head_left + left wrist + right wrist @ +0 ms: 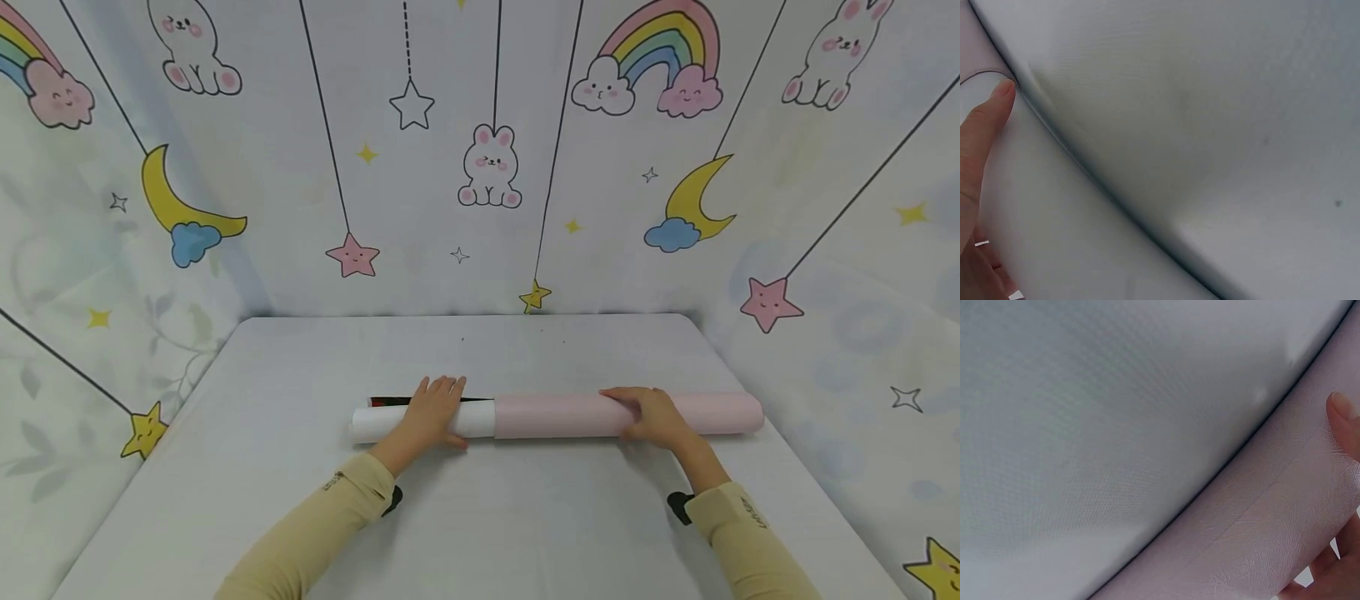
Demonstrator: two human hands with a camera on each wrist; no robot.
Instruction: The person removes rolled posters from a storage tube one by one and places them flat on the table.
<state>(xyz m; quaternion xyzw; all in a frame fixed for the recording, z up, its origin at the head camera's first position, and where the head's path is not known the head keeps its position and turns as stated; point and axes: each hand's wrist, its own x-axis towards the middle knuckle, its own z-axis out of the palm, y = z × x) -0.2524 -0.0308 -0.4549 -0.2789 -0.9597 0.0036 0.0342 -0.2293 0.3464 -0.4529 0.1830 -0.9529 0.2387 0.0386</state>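
A long pink tube [558,417] lies crosswise on the white table. Out of its left end comes a rolled white sheet [369,425], with a dark, red-flecked printed strip [390,402] showing along its far edge. My left hand [429,417] holds the white roll, thumb on the near side close to the pink end and fingers over the far side. Farther right, my right hand [654,413] grips the pink tube across its top. In the right wrist view the thumb [1344,422] presses the tube's textured surface, while the other fingers reach round the opposite side.
The white tabletop [525,517] has rounded back corners and a few small dark specks near its far edge. Behind and beside it hangs a cloth backdrop [420,192] printed with rabbits, stars, moons and rainbows. A dark band [681,507] sits at the right wrist.
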